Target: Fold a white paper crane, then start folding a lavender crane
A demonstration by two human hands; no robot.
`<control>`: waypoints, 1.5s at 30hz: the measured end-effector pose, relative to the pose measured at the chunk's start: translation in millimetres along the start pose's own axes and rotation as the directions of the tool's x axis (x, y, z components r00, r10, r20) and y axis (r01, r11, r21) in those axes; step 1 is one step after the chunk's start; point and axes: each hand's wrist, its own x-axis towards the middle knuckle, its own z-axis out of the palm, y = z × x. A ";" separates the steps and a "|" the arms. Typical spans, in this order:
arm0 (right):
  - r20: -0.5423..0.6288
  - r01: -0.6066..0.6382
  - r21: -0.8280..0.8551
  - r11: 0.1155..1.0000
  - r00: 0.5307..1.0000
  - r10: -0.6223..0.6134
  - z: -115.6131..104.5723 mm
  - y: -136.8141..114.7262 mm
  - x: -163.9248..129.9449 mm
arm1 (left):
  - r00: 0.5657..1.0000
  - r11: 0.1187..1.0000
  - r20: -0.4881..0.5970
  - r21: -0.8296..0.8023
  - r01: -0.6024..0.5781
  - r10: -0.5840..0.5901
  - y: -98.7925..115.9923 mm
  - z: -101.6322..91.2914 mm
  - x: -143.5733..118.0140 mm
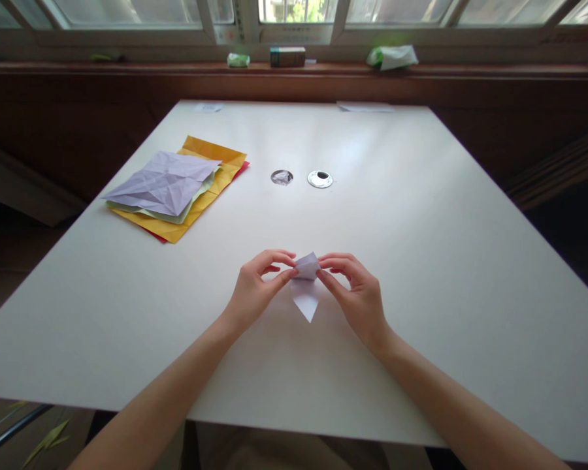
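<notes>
A small folded piece of pale lilac paper [306, 301] is between my two hands, low over the white table, its lower end pointing toward me. My left hand [262, 284] pinches its left edge between thumb and fingers. On the opposite edge, my right hand [355, 287] grips it the same way. The paper's upper part is bent across, with a crease running between my thumbs. Whether its lower tip touches the tabletop, I cannot tell.
Creased sheets lie stacked at the left: lilac paper [169, 183] on top, pale green and yellow paper [215, 151] below, red at the bottom. Two round cable holes [319, 179] sit mid-table. White paper [365, 107] lies at the far edge. A small box [287, 57] stands on the windowsill.
</notes>
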 end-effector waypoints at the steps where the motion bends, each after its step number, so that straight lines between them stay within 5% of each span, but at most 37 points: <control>1: 0.001 0.005 -0.015 1.000 1.000 -0.005 0.0 0.1 0.3 | 1.000 1.000 0.007 0.020 -0.016 0.016 -0.2 0.0 -0.2; 12: -0.009 0.050 -0.097 0.994 0.999 -0.051 -0.8 7.5 4.2 | 0.994 0.992 -0.032 0.074 -0.101 0.104 -4.3 0.5 1.6; 36: -0.020 0.032 -0.129 0.991 0.999 -0.035 -1.7 9.2 5.5 | 0.998 0.998 -0.051 -0.059 -0.031 0.028 -10.6 4.7 4.6; 45: -0.031 0.039 -0.118 0.992 0.999 -0.043 -3.2 10.4 5.6 | 0.995 0.999 -0.093 0.025 -0.029 0.031 -10.5 3.4 6.5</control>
